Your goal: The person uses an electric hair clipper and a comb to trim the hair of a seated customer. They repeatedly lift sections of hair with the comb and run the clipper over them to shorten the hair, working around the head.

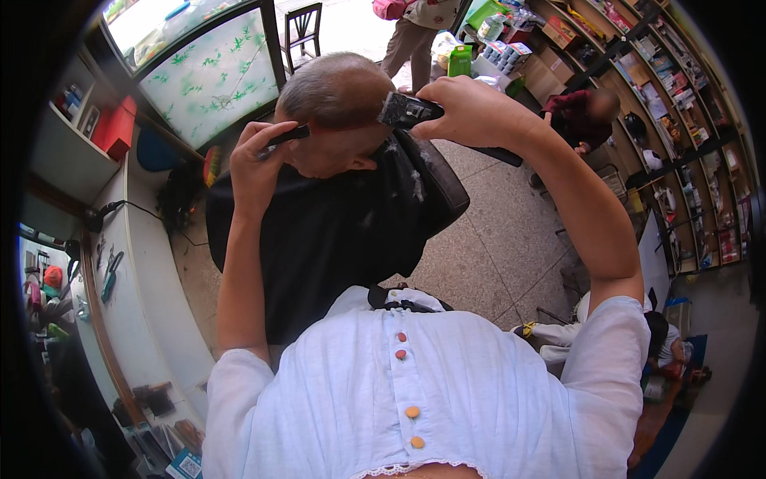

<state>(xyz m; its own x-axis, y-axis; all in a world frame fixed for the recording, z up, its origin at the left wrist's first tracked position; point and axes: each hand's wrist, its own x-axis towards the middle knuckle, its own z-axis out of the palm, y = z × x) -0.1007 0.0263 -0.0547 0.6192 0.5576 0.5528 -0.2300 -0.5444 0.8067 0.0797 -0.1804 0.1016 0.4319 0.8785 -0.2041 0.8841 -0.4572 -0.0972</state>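
A seated person's head, with short greying hair, is in front of me, tipped forward and to one side. My right hand grips a black hair clipper, its blade end at the hair on the right of the head. Hair clippings cling to that end. My left hand pinches a small black comb beside the head's left side; part of it is hidden by my fingers. A black cape drapes the person, with loose pale hair on its right part.
A white counter with tools runs along the left, under a mirror. A power cord hangs off it. Stocked shelves line the right, where another person sits. Someone stands by the doorway near a dark chair.
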